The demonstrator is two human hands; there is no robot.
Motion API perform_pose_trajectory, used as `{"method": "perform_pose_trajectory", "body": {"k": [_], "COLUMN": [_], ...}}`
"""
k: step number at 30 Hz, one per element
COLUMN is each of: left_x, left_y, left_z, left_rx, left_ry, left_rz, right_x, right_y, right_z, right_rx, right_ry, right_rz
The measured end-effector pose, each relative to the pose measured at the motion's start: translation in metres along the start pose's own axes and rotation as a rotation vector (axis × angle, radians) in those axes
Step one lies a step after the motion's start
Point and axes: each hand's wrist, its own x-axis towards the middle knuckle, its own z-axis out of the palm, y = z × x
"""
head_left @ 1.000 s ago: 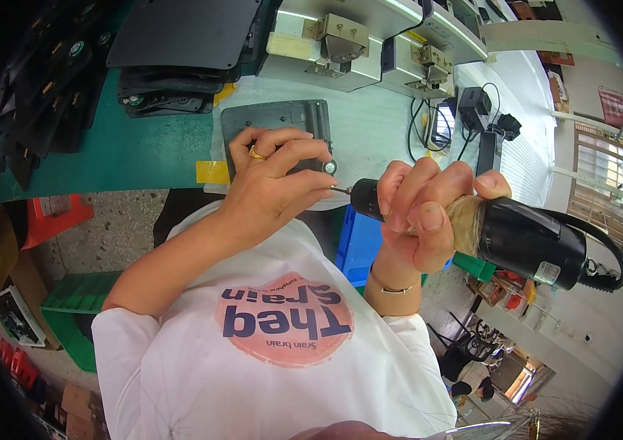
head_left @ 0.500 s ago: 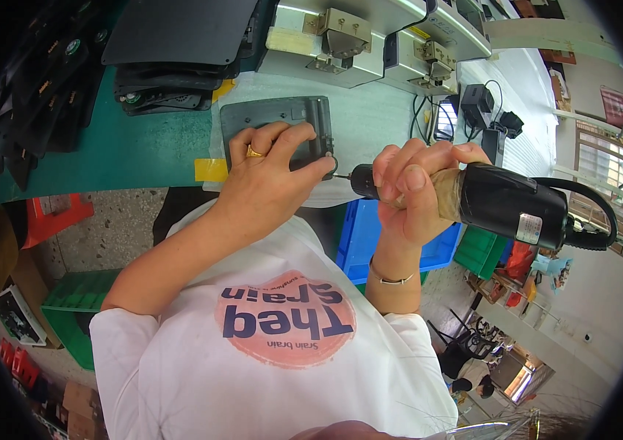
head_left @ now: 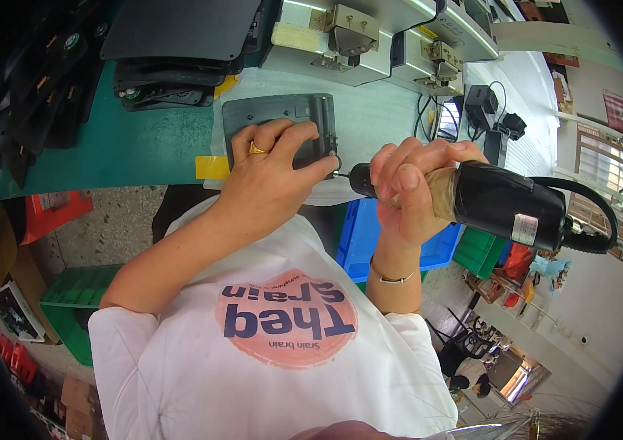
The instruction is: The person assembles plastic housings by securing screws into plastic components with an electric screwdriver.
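Note:
A dark grey plastic housing point(head_left: 282, 107) lies on a pale sheet at the bench's near edge. My left hand point(head_left: 275, 165), a ring on one finger, grips it with bent fingers over its face and the thumb at its right edge. By the thumb tip sits a small round dark part, partly hidden. My right hand point(head_left: 414, 191) is wrapped round a black electric screwdriver point(head_left: 506, 205) with tape on its grip. The tool lies sideways, its thin bit pointing left at the housing's right edge, beside my thumb. Whether the bit touches a screw is too small to tell.
Stacked black panels point(head_left: 179, 29) stand at the back left, with more dark parts point(head_left: 47, 81) further left. Metal machines point(head_left: 341, 44) line the back. Cables and black adapters point(head_left: 482, 106) lie at the right. Below the bench are a blue crate point(head_left: 359, 242) and a green crate point(head_left: 69, 308).
Both hands keep their holds. The screwdriver has shifted very slightly left, toward the housing; the view itself has also moved a little.

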Motion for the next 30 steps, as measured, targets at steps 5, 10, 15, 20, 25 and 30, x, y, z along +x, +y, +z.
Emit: {"method": "perform_pose_trajectory", "body": {"k": [5,10,15,20,25,30], "left_x": [-0.001,-0.001,-0.002,-0.002,-0.002,-0.002], "left_y": [-0.001,-0.003,-0.005,-0.005,-0.006,-0.005], "left_z": [0.000,0.002,0.003,0.002,0.002,0.002], "left_rx": [-0.010,-0.011,-0.017,-0.031,-0.041,-0.037], "left_ry": [-0.010,-0.011,-0.027,-0.045,-0.048,-0.041], "left_rz": [-0.010,-0.014,-0.008,-0.015,-0.006,0.001], "right_x": [-0.002,-0.004,-0.009,-0.007,-0.005,-0.009], "right_y": [-0.003,-0.003,-0.002,-0.004,-0.002,0.005], "right_z": [0.007,0.008,0.006,0.012,0.025,0.010], "right_rx": [-0.082,-0.058,-0.076,-0.063,-0.181,-0.218], "right_ry": [-0.024,-0.029,-0.024,-0.002,0.150,-0.015], "right_rz": [0.032,0.026,-0.025,0.020,0.035,-0.051]}}
